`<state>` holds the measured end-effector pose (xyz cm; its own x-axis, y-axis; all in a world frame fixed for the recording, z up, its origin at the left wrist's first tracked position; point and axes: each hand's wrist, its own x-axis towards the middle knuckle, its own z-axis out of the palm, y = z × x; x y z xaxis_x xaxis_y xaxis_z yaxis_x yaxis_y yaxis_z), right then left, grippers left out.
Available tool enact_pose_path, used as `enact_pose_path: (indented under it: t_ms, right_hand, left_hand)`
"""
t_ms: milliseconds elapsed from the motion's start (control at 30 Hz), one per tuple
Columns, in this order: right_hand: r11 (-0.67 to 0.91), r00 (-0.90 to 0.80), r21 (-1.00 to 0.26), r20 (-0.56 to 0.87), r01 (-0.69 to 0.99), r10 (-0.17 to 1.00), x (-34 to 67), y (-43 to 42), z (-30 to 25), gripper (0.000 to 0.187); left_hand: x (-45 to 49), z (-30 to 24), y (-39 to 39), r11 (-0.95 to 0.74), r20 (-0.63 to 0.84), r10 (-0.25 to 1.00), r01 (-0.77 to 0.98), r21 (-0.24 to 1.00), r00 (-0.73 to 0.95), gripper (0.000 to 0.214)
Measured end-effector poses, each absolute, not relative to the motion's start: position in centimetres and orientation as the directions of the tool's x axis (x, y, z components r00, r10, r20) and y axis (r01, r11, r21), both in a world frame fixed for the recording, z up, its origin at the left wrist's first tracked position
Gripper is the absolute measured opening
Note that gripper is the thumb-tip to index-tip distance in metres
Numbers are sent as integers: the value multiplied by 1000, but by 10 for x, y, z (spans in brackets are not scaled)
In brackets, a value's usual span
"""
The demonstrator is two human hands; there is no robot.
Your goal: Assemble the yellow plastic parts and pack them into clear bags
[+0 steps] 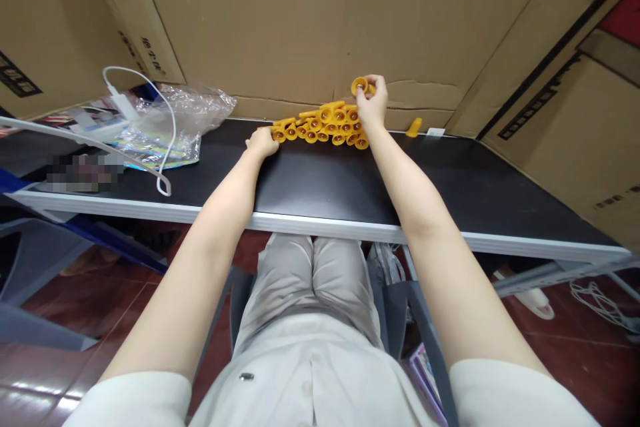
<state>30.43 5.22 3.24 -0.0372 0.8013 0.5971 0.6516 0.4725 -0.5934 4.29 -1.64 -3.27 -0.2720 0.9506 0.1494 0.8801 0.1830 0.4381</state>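
Several yellow cone-shaped caps (328, 128) lie stacked on their sides in a sloping pile against the cardboard. Their round mouths face me, with a coppery spot inside each. At the pile's left end, my left hand (262, 143) is curled against the outermost yellow cap (279, 136); its fingertips are partly hidden. My right hand (373, 105) is above the right end of the pile, pinching one yellow cone-shaped cap (356, 83) by thumb and fingers. Another yellow cap (414, 127) stands alone to the right, narrow end up.
The black tabletop (320, 183) has a pale front rail (330, 225). Tall cardboard (300, 20) walls in the back and sides. Clear plastic bags (200, 110) and a white cable (173, 113) lie left. A small white block (435, 132) sits at the back right.
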Motion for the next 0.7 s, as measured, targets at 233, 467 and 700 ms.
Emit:
enact_pose_path:
  t_ms: [233, 467, 700]
  right_hand:
    - [451, -108, -574, 532, 683, 840, 301, 76, 24, 22]
    - [426, -164, -627, 432, 653, 887, 323, 74, 42, 25]
    - [439, -167, -672, 432, 596, 887, 357, 82, 52, 38]
  left_hand:
    - [47, -27, -20, 266, 144, 924, 868, 420, -353, 46]
    - [49, -23, -23, 283, 103, 929, 860, 425, -357, 40]
    - [50, -23, -24, 272, 121, 926, 853, 444, -358, 40]
